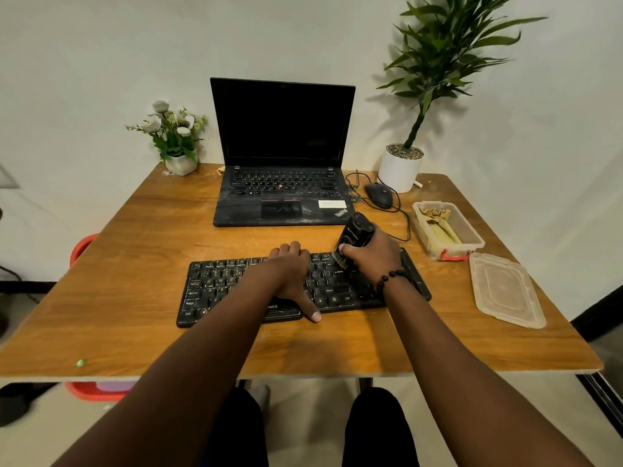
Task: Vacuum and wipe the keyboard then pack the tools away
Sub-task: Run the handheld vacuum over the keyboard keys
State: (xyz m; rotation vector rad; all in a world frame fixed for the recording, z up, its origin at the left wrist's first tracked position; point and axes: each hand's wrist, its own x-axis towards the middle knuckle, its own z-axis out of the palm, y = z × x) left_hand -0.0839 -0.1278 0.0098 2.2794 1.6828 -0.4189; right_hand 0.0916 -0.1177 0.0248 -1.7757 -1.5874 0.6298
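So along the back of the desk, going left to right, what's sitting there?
Flower pot → laptop → mouse → potted plant; nearer, the plastic box sits furthest right.

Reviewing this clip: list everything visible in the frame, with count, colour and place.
keyboard: 1, black, front centre of table
vacuum: 1, black, brush end on keyboard's right part
laptop: 1, black, open, behind keyboard
mouse: 1, black, wired, right of laptop
box: 1, clear with red latch, right side, holds a yellowish cloth
lid: 1, clear, off, in front of box
flowers: 1 pot, white, back left
plant: 1, green in white pot, back right
table: 1, wooden
red tub: 1, beyond the table's left edge
left hand: flat on keyboard
right hand: grips vacuum, beaded bracelet on wrist
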